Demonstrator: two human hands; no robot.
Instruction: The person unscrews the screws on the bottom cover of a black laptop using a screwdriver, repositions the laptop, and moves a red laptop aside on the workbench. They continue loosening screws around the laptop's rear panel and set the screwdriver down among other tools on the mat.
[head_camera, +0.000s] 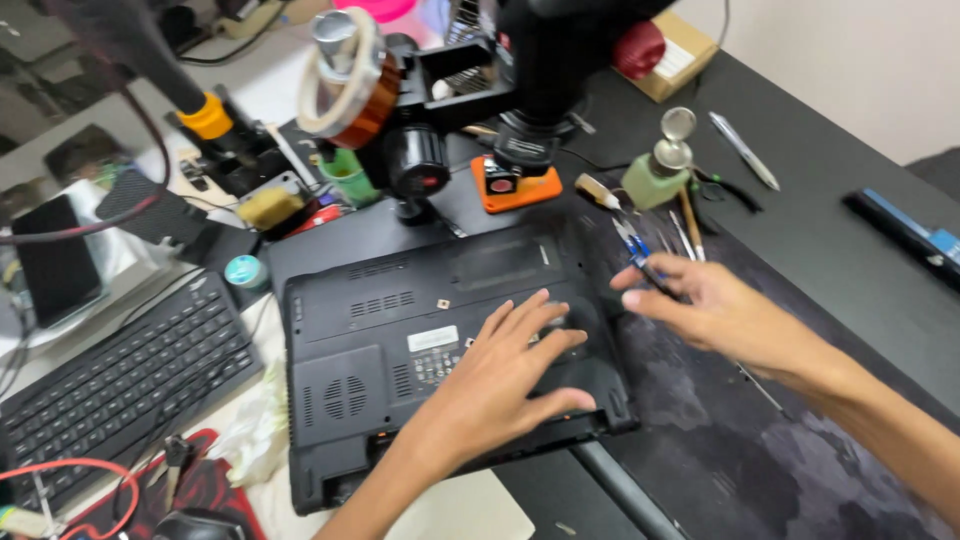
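Laptop (400, 340): black, upside down, base panel up, lying on the counter (850, 230) beneath a microscope (520, 90).
Left hand (500, 380): flat on the laptop's base near its right edge, fingers spread, gripping nothing.
Right hand (710, 310): just right of the laptop, over a dark mat (720, 440), fingers loosely open beside blue-handled tweezers (633, 245); whether it touches them cannot be told.
Hands: apart.
Nearby: green bottle (655, 175), orange block (515, 185), tape roll (350, 85), keyboard (120, 380) to the left, phone (55, 265), silver pen (745, 150).
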